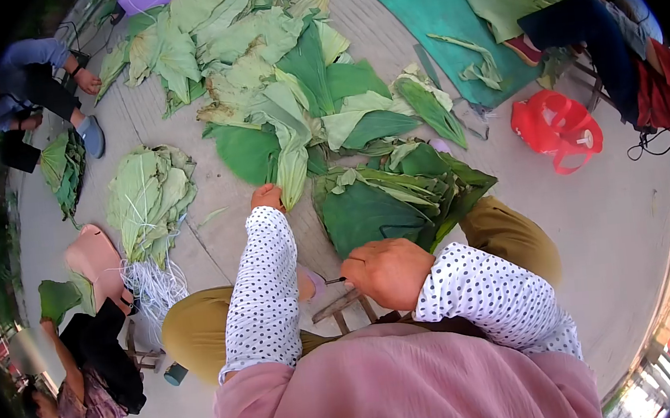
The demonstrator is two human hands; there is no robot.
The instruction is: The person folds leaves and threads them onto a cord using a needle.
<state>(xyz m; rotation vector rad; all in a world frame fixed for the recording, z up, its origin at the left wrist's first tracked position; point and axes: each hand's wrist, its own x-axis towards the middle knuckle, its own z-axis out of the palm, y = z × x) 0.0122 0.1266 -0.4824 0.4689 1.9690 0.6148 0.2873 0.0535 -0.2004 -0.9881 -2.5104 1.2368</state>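
Large green leaves (257, 71) lie in a loose, overlapping heap on the concrete ahead of me. My left hand (267, 197) is closed on the stem end of a leaf (291, 145) at the near edge of this heap. A folded stack of darker leaves (383, 204) rests between my knees, its tip toward me. Just below that stack is my right hand (389, 272), its fingers curled closed. A thin dark piece sticks out on the left of this hand; what it is I cannot make out.
A tied leaf bundle (152, 194) and white strings (153, 291) lie at the left, near a pink bag (96, 260). On the right are a red bag (557, 127) and a green mat (446, 21). Several people sit around with leaves, left and right.
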